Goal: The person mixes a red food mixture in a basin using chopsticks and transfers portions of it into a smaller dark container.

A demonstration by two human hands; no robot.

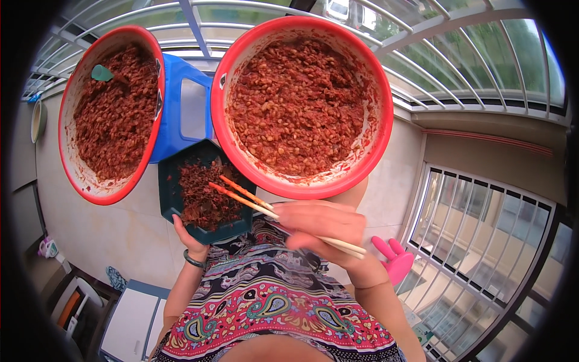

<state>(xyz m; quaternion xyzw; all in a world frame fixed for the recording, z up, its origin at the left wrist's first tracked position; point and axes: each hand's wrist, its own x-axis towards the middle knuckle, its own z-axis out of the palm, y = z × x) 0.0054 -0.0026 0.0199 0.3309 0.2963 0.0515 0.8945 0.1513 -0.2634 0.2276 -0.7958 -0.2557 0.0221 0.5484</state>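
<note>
In my right hand [321,228] is a pair of wooden chopsticks [253,201] with red-stained tips, which reach over dark reddish shreds [208,194] in a dark green hexagonal tray [169,194]. My left hand [192,237], with a dark bangle at its wrist, holds the tray's near edge; its fingers are hidden beneath. Just beyond stands a large red-rimmed basin [384,113] of chunky red paste with bean-like pieces [298,108]. A second red-rimmed basin [68,167] at the left contains similar red paste [117,117], with a pale green handle or cup-like piece [102,73] in it.
A blue plastic stool [174,108] stands between the basins. White window bars [280,27] run along the far side, and more bars [470,235] are at the right. A pink rubber glove [398,267] is beside my right wrist. A white-and-grey cabinet [131,321] is at the lower left.
</note>
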